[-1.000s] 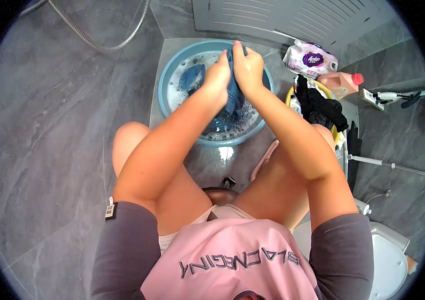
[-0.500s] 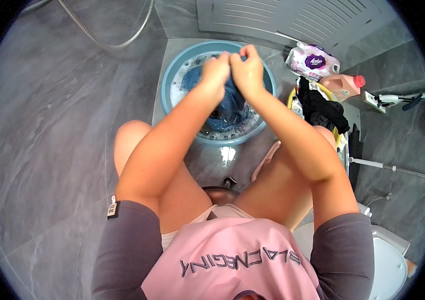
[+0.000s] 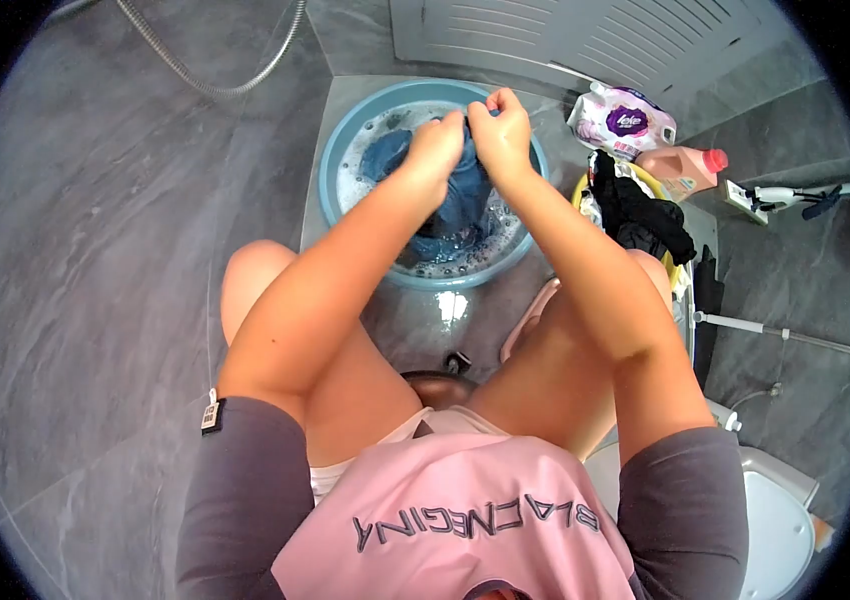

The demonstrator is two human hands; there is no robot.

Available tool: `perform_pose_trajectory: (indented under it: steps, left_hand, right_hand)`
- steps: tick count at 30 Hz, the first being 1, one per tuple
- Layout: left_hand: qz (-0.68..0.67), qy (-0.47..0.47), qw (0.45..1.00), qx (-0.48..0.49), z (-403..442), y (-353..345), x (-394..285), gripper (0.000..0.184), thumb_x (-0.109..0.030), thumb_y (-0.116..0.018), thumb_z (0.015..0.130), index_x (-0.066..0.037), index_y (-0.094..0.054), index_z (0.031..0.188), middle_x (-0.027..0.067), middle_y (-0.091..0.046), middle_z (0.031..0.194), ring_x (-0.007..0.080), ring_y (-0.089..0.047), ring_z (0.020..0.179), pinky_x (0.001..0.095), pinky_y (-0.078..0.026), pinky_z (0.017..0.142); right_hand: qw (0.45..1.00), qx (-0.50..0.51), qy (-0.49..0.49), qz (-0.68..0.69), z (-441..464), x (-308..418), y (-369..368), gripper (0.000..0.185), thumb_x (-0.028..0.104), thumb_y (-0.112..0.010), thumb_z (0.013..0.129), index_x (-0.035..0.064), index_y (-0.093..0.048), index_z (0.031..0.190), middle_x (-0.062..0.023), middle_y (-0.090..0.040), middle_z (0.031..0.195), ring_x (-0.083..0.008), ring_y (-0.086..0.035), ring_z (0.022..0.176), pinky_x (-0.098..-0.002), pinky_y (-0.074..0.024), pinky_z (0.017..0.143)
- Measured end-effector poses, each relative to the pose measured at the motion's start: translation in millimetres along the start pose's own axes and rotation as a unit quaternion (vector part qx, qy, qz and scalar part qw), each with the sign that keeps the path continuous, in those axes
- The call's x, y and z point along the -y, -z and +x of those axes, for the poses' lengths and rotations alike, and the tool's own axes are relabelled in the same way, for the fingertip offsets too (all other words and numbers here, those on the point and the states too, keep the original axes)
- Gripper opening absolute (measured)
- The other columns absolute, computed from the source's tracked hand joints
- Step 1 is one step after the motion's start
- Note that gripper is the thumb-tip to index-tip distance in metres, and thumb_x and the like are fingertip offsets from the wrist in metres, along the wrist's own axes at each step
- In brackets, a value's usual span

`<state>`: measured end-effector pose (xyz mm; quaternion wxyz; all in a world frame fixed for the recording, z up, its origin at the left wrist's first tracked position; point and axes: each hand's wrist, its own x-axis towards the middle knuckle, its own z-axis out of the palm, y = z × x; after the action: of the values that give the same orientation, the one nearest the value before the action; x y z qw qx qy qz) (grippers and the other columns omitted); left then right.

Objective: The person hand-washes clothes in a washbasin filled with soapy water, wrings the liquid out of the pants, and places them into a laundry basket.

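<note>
A round blue basin (image 3: 327,178) on the floor holds soapy water with white suds (image 3: 354,188). A wet dark-blue garment (image 3: 465,200) hangs from both hands into that water, its lower part submerged. My left hand (image 3: 433,158) is closed on the cloth at its upper left. Close beside it, my right hand (image 3: 502,138) pinches the same fabric, fingers curled. Both hands are above the far half of the basin, with a small gap between them. The cloth inside the fingers is hidden.
Right of the basin, a yellow-rimmed container (image 3: 659,187) holds black clothes (image 3: 635,210). Behind it are a pink bottle with a red cap (image 3: 683,172) and a white-and-purple package (image 3: 627,122). A slatted grey panel (image 3: 565,40) borders the back; a toilet (image 3: 778,530) is lower right.
Both hands have moved slightly to the right, still gripping the blue garment. The cloth between them has shifted a little, and the view has moved slightly.
</note>
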<state>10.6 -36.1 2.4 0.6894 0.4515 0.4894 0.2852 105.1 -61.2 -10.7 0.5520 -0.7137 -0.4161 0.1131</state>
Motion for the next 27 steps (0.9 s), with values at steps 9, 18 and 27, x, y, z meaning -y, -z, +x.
perform_pose_trajectory:
  steps: [9,18,27]
  left_hand:
    - [-0.053,-0.046,0.995,-0.069,2.0,6.5,-2.9,0.041,-0.029,-0.042,0.085,0.009,-0.057,0.090,0.0152,-0.060,0.085,0.0217,-0.056,0.079,0.0371,-0.043,0.071]
    - [0.012,-0.062,0.967,-0.248,34.8,29.2,-10.6,0.053,-0.037,-0.048,0.085,0.016,-0.057,0.087,0.0298,-0.060,0.087,0.0363,-0.060,0.083,0.0412,-0.044,0.072]
    - [0.132,-0.116,0.971,-0.162,-14.2,-14.7,9.2,0.049,-0.032,-0.048,0.087,0.016,-0.054,0.092,0.0286,-0.059,0.094,0.0337,-0.058,0.090,0.0388,-0.043,0.076]
  right_hand:
    - [0.997,0.029,0.071,-0.011,-12.8,26.0,-3.5,0.016,0.016,-0.054,0.070,0.0023,-0.048,0.075,-0.0219,-0.054,0.065,-0.0383,-0.052,0.059,-0.0409,-0.0434,0.057]
    - [0.994,0.033,0.096,0.029,-56.5,50.4,-13.2,0.012,0.009,-0.050,0.074,0.0018,-0.043,0.079,-0.0198,-0.050,0.068,-0.0337,-0.050,0.063,-0.0390,-0.0433,0.061]
    - [1.000,-0.019,-0.007,0.016,-1.1,1.5,-1.3,0.016,0.016,-0.052,0.074,0.0027,-0.044,0.078,-0.0224,-0.053,0.066,-0.0388,-0.052,0.059,-0.0424,-0.0418,0.056]
